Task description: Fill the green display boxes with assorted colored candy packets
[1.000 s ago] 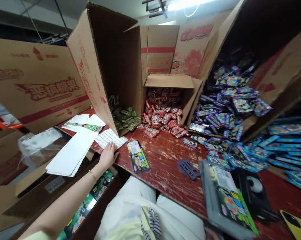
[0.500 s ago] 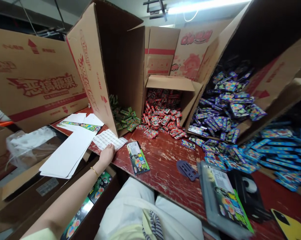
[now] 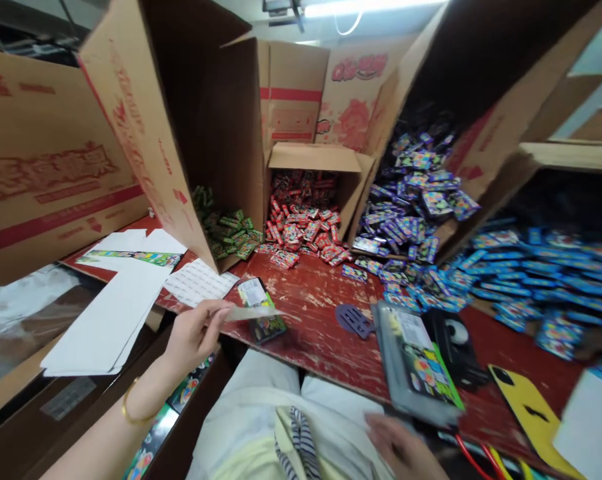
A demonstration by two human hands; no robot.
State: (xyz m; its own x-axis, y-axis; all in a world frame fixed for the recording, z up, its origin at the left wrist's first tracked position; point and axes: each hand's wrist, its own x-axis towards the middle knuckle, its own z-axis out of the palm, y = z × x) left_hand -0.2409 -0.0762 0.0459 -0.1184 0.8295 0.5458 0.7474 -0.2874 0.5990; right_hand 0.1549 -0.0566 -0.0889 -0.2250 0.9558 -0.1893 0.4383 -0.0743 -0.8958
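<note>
My left hand (image 3: 198,328) pinches one end of a thin pale strip (image 3: 245,313), which stretches out to the right. Under the strip, a black and green candy packet (image 3: 269,329) with a white label lies on the red table. A white sheet with rows of small print (image 3: 201,281) rests just beyond my left hand. Low in the view, over my lap, my right hand (image 3: 398,448) is smeared by motion, so its fingers are unclear. To its upper right lies a stack of clear plastic sleeves (image 3: 391,373) with another such packet on top.
Cartons stand along the back with green (image 3: 231,233), red (image 3: 301,227), purple (image 3: 405,207) and blue candies (image 3: 545,273) spilling out. White cards (image 3: 105,320) overhang the left edge. A purple slotted piece (image 3: 353,321), a black device (image 3: 455,347) and a yellow phone (image 3: 531,417) lie rightward.
My left hand has lifted off the printed sheet and moved nearer, with a pale strip between its fingers. My right hand has come into view at the bottom. The view has turned right.
</note>
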